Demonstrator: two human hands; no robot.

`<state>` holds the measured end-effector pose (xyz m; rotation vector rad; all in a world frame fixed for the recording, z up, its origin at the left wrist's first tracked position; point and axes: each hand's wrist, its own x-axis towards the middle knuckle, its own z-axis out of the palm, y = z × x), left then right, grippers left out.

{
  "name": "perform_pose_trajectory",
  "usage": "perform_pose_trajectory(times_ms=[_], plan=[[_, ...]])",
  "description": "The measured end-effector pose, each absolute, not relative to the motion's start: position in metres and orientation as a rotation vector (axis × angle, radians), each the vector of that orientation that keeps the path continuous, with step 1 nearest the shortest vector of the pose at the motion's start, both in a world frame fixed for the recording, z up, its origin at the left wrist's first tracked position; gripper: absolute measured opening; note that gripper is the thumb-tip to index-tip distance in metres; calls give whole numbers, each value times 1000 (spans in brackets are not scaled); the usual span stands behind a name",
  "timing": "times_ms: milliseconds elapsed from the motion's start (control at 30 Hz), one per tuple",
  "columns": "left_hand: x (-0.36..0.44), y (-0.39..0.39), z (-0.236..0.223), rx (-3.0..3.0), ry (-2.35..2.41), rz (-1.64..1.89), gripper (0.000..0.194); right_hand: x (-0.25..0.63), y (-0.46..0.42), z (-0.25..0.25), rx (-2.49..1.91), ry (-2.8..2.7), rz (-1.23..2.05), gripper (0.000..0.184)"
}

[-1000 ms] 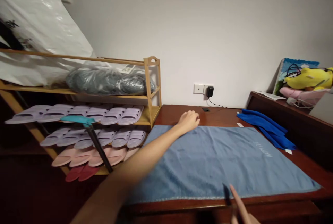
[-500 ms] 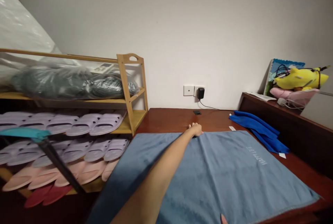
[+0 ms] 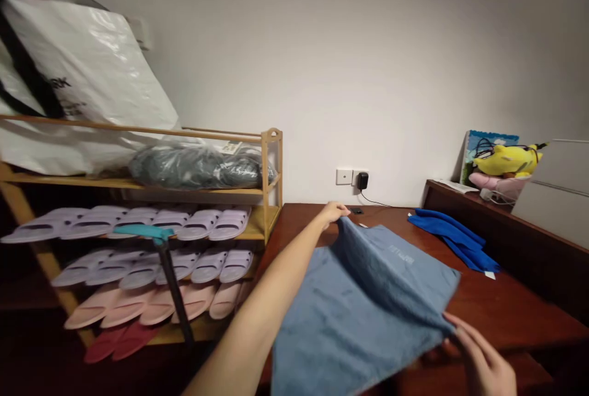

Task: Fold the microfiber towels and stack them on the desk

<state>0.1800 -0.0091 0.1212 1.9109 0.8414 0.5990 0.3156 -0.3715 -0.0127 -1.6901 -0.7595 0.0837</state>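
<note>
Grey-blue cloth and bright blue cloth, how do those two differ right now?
The grey-blue cloth is pinched and partly lifted by the left hand and right hand; the bright blue cloth lies untouched on the tabletop.
The grey-blue cloth spreads broadly; the bright blue cloth lies gathered in a narrow strip.
The grey-blue cloth shows pale lettering; none is visible on the bright blue cloth.
Both are blue fabric.
</note>
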Motion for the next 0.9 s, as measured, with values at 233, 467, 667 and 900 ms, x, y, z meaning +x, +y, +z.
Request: perform_pose_trajectory(times_ms=[233, 467, 667, 900], plan=[[95, -13, 157, 1675, 696, 735, 20, 349, -310, 75, -1338, -685, 416, 61], [48, -18, 199, 1566, 606, 1006, 25, 358, -262, 145, -1255, -887, 383, 60], [15, -18, 226, 1612, 647, 1155, 21, 352, -228, 181, -1236, -960, 303, 60], [-13, -14, 246, 1840, 728, 1238, 15, 343, -211, 203, -1209, -1014, 270, 52]])
